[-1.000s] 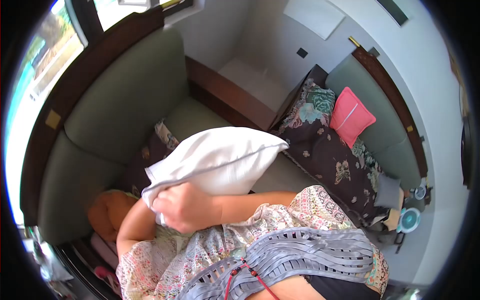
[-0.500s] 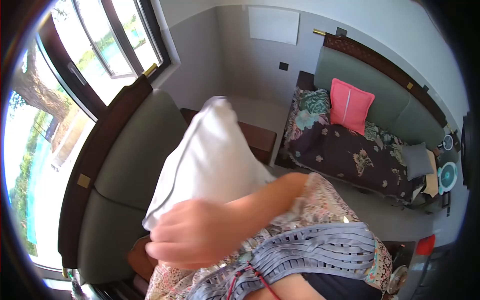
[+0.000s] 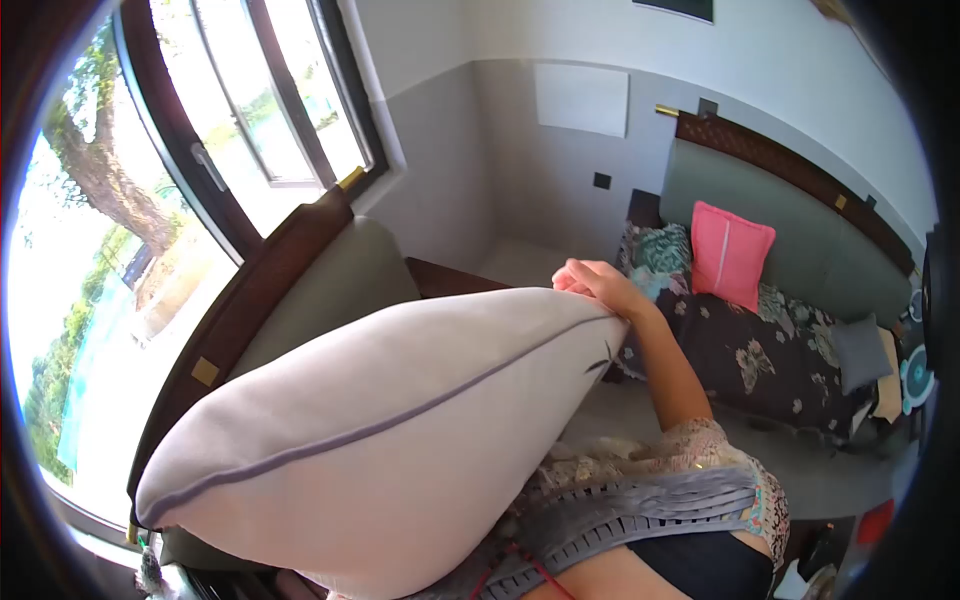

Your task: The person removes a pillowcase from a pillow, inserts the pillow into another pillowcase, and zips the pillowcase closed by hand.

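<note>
Your right hand (image 3: 598, 284) is curled closed round one corner of the pillow (image 3: 370, 490); your left hand's hidden, so can't tell what it's doing. Pillow's up across your front, sofa (image 3: 320, 290) behind it, and it looks light, squishy and unbreakable. Smooth cover might slip a bit, so I'd grab opposite corners by the piping (image 3: 402, 412).

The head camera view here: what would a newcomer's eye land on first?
Probably the big white pillow with grey-purple piping, filling the lower left and middle, with the right hand at its upper right corner. Next, likely the coral-pink cushion against the green backrest at right. The bright window at upper left, a tree outside, also stands out.
</note>
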Demonstrator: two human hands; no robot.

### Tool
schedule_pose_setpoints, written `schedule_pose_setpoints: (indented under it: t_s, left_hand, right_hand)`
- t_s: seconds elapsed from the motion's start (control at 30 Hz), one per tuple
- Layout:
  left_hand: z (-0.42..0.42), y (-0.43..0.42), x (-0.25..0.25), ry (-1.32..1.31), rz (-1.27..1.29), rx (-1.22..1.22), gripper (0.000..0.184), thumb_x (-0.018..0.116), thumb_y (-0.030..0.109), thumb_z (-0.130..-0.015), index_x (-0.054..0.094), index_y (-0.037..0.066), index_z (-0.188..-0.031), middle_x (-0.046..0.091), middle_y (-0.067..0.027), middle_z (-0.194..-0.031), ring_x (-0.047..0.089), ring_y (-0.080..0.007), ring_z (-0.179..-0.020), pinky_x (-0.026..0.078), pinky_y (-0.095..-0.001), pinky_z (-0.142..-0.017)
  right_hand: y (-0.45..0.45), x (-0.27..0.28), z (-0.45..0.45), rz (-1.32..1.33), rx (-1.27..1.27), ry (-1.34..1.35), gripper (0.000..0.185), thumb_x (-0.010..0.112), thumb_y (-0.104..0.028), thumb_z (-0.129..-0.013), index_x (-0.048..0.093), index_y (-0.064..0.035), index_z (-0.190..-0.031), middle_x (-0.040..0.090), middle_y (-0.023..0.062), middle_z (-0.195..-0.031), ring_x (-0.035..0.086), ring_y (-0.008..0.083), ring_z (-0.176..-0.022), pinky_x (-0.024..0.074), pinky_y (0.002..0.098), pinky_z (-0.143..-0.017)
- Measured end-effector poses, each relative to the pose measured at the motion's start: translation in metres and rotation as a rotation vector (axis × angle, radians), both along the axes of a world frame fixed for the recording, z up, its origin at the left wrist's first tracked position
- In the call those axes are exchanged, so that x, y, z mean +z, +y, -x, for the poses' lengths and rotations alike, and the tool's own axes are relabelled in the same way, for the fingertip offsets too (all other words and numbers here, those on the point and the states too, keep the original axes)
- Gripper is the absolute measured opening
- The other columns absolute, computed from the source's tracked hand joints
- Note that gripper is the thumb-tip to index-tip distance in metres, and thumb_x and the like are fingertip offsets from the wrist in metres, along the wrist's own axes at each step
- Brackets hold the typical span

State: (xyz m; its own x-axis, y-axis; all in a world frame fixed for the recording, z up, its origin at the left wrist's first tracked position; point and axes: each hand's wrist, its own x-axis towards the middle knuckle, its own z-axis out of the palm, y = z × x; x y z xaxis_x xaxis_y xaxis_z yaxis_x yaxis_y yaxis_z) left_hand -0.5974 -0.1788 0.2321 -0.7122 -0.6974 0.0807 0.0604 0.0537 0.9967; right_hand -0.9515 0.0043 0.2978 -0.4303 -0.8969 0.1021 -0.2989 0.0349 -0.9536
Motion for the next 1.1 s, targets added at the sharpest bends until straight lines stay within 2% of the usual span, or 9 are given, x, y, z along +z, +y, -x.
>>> schedule_pose_setpoints:
  t_s: [0.17, 0.37, 0.43, 0.63, 0.7, 0.83, 0.93, 1.0, 1.1]
  left_hand:
    - [0.013, -0.016, 0.007, 0.011, 0.010, -0.008, 0.038, 0.046, 0.025, -0.087, 0.047, 0.003, -0.118, 0.051, -0.0085, -0.115, 0.047, -0.0146, -0.104, 0.037, -0.0290, -0.089]
    - [0.010, -0.025, 0.008, 0.038, 0.003, -0.024, 0.039, 0.046, 0.026, -0.087, 0.046, 0.003, -0.119, 0.051, -0.0086, -0.115, 0.047, -0.0146, -0.104, 0.036, -0.0290, -0.089]
    - [0.014, -0.031, 0.011, 0.037, 0.014, -0.042, 0.039, 0.046, 0.026, -0.087, 0.046, 0.003, -0.119, 0.051, -0.0086, -0.115, 0.047, -0.0146, -0.104, 0.036, -0.0291, -0.089]
    - [0.044, -0.044, 0.024, 0.093, 0.009, -0.108, 0.040, 0.045, 0.027, -0.087, 0.046, 0.002, -0.119, 0.050, -0.0086, -0.115, 0.047, -0.0146, -0.105, 0.036, -0.0291, -0.090]
    - [0.055, -0.044, 0.024, 0.106, 0.000, -0.124, 0.040, 0.045, 0.027, -0.087, 0.046, 0.002, -0.119, 0.050, -0.0087, -0.115, 0.047, -0.0146, -0.105, 0.036, -0.0291, -0.090]
    - [0.081, -0.053, 0.024, 0.135, -0.031, -0.154, 0.040, 0.045, 0.027, -0.087, 0.045, 0.002, -0.119, 0.050, -0.0087, -0.115, 0.047, -0.0146, -0.105, 0.036, -0.0292, -0.090]
    - [0.101, -0.062, 0.021, 0.130, -0.055, -0.170, 0.041, 0.045, 0.028, -0.088, 0.045, 0.002, -0.120, 0.050, -0.0087, -0.115, 0.047, -0.0146, -0.105, 0.036, -0.0292, -0.090]
    - [0.118, -0.072, 0.023, 0.120, -0.066, -0.201, 0.041, 0.045, 0.028, -0.088, 0.045, 0.002, -0.120, 0.050, -0.0088, -0.115, 0.046, -0.0146, -0.105, 0.036, -0.0292, -0.090]
    - [0.141, -0.088, 0.028, 0.087, -0.094, -0.262, 0.041, 0.045, 0.028, -0.088, 0.045, 0.002, -0.120, 0.050, -0.0088, -0.116, 0.046, -0.0146, -0.105, 0.036, -0.0293, -0.090]
  right_hand:
    - [0.027, -0.024, 0.022, 0.002, -0.545, -0.162, 0.048, 0.040, -0.047, -0.086, 0.059, -0.0041, -0.081, 0.058, 0.0052, -0.081, 0.054, 0.0132, -0.074, 0.0437, 0.0289, -0.070]
    - [0.020, -0.059, 0.014, 0.515, -0.482, -0.606, 0.046, 0.042, -0.047, -0.085, 0.058, -0.0052, -0.077, 0.056, 0.0023, -0.071, 0.053, 0.0129, -0.066, 0.0419, 0.0260, -0.065]
    - [0.006, -0.057, 0.010, 0.461, -0.669, -0.293, 0.045, 0.046, -0.044, -0.085, 0.057, -0.0021, -0.077, 0.055, 0.0023, -0.069, 0.051, 0.0134, -0.065, 0.0412, 0.0255, -0.064]
    - [-0.022, -0.165, 0.020, 0.071, -0.697, -0.203, 0.044, 0.050, -0.040, -0.084, 0.058, 0.0025, -0.081, 0.058, 0.0040, -0.070, 0.054, 0.0157, -0.069, 0.0425, 0.0278, -0.069]
    - [-0.016, -0.133, 0.026, -0.211, -0.650, 0.279, 0.049, 0.051, -0.043, -0.083, 0.056, 0.0033, -0.098, 0.061, 0.0109, -0.087, 0.056, 0.0196, -0.085, 0.0415, 0.0286, -0.079]
    - [-0.055, -0.007, -0.023, 0.399, -0.234, 0.430, 0.058, 0.052, -0.041, -0.082, 0.040, -0.0003, -0.121, 0.050, 0.0149, -0.115, 0.049, 0.0232, -0.105, 0.0346, 0.0325, -0.092]
    - [-0.097, 0.022, -0.034, 0.500, -0.036, 0.356, 0.051, 0.050, -0.034, -0.085, 0.040, -0.0002, -0.121, 0.050, 0.0123, -0.114, 0.051, 0.0207, -0.102, 0.0400, 0.0300, -0.086]
    - [-0.117, 0.013, -0.028, 0.214, 0.165, -0.183, 0.040, 0.046, -0.025, -0.087, 0.045, 0.0027, -0.115, 0.054, 0.0124, -0.107, 0.055, 0.0196, -0.092, 0.0461, 0.0282, -0.075]
    - [-0.132, -0.027, -0.056, 0.428, 0.086, -0.478, 0.031, 0.044, -0.018, -0.086, 0.052, 0.0052, -0.105, 0.059, 0.0127, -0.095, 0.059, 0.0196, -0.080, 0.0489, 0.0276, -0.065]
